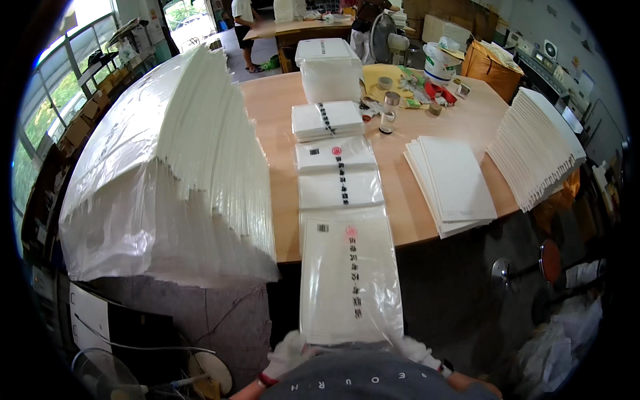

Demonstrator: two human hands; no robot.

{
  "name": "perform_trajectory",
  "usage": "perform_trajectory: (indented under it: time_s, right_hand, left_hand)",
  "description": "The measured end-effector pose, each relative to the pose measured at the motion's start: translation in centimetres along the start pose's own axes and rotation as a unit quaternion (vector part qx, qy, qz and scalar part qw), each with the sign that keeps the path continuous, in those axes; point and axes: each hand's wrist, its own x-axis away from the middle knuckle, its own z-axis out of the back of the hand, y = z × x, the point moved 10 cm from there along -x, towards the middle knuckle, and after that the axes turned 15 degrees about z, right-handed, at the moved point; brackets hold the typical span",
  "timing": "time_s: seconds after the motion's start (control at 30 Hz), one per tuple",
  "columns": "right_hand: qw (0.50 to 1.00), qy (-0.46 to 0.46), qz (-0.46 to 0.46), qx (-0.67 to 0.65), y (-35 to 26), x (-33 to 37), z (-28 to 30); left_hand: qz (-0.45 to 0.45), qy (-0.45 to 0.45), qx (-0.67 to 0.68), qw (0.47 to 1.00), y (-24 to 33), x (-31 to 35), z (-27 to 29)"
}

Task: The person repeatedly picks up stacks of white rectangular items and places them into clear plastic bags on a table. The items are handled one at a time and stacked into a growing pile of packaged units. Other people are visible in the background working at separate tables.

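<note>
A clear plastic bag (350, 287), printed with a column of black characters and a red mark, reaches from the overlapping bags over the table's near edge to my body. White gloves cover both hands. My left hand (288, 352) is closed at the bag's near left corner. At its near right corner my right hand (415, 351) is closed too; the fingers of both are partly hidden. Beyond lie more printed bags (340, 189), overlapping in a row. A short stack of folded bags (327, 121) sits behind them, then a taller stack (329, 67).
A large pile of white sheets under plastic (153, 173) rises on the left. White boards (453, 177) and a fanned stack (537, 147) lie right. A glass bottle (389, 113), tape and a bucket (441, 63) stand farther back. A stool (549, 260) is right; people stand beyond.
</note>
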Motion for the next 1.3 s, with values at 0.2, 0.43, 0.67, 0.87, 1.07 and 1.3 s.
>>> perform_trajectory:
  time_s: [0.2, 0.43, 0.67, 0.87, 1.07, 1.3]
  right_hand:
    - [0.991, 0.074, -0.082, 0.069, -2.0, -3.1, 8.5]
    - [0.714, 0.426, -0.242, -0.500, 6.4, 2.2, 10.9]
    - [0.796, 0.270, -0.070, -0.538, 0.3, -8.1, 4.1]
    - [0.824, 0.363, 0.222, -0.374, -9.2, -22.0, 20.5]
    - [0.723, 0.368, 0.584, -0.016, -32.0, -31.7, 31.3]
    - [0.908, -0.006, 0.382, -0.169, -34.3, -40.8, 22.5]
  left_hand:
    - [-0.111, 0.289, -0.080, 0.947, 5.0, 0.7, 4.9]
    - [-0.299, 0.051, 0.069, 0.950, 17.4, 1.9, 2.7]
    - [-0.447, 0.132, -0.058, 0.883, 26.7, 8.1, 8.1]
    - [-0.573, 0.375, -0.007, 0.729, 27.7, 17.8, 22.5]
    - [-0.477, 0.448, 0.278, 0.703, 21.1, 20.2, 42.6]
    - [-0.255, 0.489, 0.524, 0.650, 1.8, 12.7, 50.9]
